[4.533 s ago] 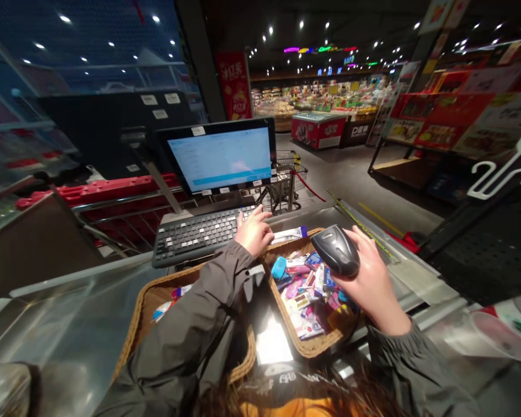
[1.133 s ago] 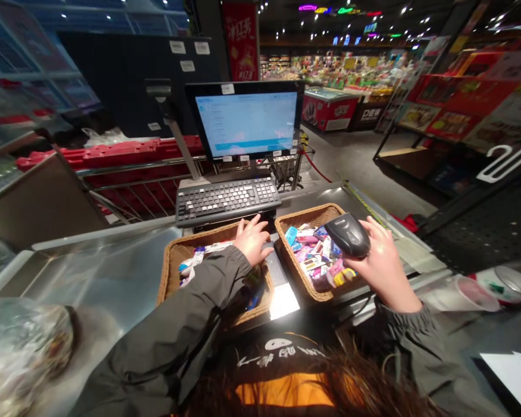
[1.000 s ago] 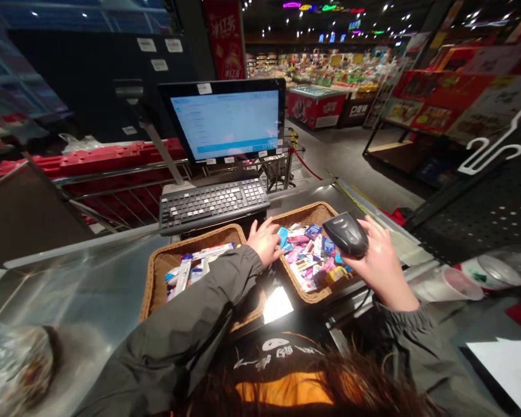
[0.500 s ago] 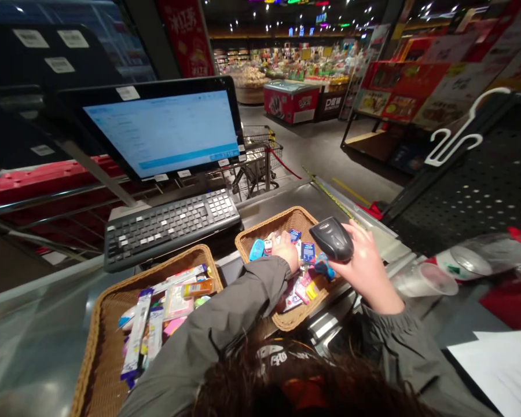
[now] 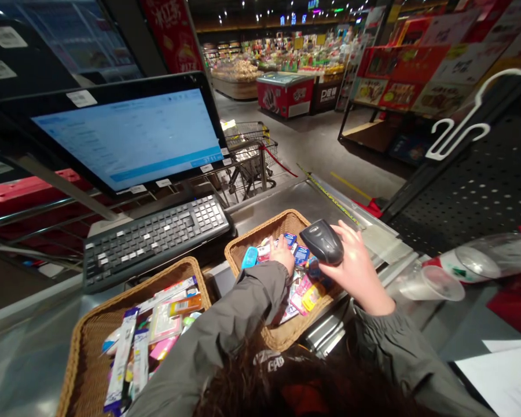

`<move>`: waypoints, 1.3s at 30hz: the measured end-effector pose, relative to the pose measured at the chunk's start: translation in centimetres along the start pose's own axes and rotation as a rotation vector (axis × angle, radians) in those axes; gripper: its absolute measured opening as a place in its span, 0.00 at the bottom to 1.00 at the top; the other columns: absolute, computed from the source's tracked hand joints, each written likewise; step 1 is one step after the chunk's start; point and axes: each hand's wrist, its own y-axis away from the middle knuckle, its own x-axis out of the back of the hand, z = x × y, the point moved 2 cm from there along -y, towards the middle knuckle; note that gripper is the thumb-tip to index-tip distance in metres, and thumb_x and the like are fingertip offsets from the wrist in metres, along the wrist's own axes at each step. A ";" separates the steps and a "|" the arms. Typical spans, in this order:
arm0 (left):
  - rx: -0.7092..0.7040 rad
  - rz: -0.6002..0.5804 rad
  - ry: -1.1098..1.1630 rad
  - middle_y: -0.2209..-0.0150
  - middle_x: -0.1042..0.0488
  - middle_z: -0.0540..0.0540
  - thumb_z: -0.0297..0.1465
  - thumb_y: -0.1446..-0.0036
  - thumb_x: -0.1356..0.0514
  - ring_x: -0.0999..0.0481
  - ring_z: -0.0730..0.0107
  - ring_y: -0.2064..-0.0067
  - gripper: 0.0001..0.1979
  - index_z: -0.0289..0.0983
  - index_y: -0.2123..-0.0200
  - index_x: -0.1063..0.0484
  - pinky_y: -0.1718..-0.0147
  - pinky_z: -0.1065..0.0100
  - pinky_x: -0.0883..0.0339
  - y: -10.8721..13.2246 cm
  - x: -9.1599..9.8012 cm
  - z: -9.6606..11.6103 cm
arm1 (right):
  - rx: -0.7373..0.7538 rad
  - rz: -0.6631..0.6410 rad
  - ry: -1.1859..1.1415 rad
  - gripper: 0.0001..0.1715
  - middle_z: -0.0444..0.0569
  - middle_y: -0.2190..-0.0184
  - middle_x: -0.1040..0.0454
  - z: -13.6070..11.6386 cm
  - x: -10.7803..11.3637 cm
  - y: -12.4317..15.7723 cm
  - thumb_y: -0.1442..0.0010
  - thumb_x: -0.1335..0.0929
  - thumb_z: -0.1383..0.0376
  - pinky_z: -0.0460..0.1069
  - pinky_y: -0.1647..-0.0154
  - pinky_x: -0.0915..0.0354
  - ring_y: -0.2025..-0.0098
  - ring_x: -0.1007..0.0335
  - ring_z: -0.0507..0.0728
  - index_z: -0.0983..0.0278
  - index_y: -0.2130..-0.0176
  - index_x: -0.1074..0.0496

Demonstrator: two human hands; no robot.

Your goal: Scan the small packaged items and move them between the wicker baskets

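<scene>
My right hand (image 5: 356, 263) is closed round a black handheld barcode scanner (image 5: 323, 240), its head pointing left over the right wicker basket (image 5: 271, 337). Inside that basket, my left hand (image 5: 282, 253) rests on small packages with its fingers spread. Beside its fingers are a bright blue packet (image 5: 249, 257) and dark blue small boxes (image 5: 301, 255). Pink packets and a yellow one (image 5: 311, 296) lie nearer to me in the same basket. Another wicker basket (image 5: 67, 370) to the left holds long sachets (image 5: 121, 359), an orange tube (image 5: 186, 305) and other small packs.
A monitor (image 5: 130, 133) and a black keyboard (image 5: 156, 240) stand at the left on the metal counter (image 5: 278, 200). To the right are a plastic cup (image 5: 434, 284), white paper (image 5: 503, 376) and a dark perforated panel (image 5: 481, 191) with a white hook (image 5: 455, 139). A shopping cart (image 5: 247, 150) stands beyond.
The view has shifted slightly, so the monitor and baskets appear further left. The total on the screen reads differently. The scanner stays in my right hand; my left hand remains among the packages.
</scene>
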 end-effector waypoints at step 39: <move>0.177 1.230 -0.258 0.36 0.34 0.40 0.29 0.42 0.39 0.44 0.47 0.31 0.01 0.40 0.66 0.27 0.35 0.34 0.64 30.1 18.6 -18.9 | 0.556 0.097 -0.035 0.24 0.61 0.40 0.35 -17.8 -0.5 0.4 0.46 0.30 0.60 0.80 0.36 0.54 0.31 0.52 0.77 0.62 0.50 0.30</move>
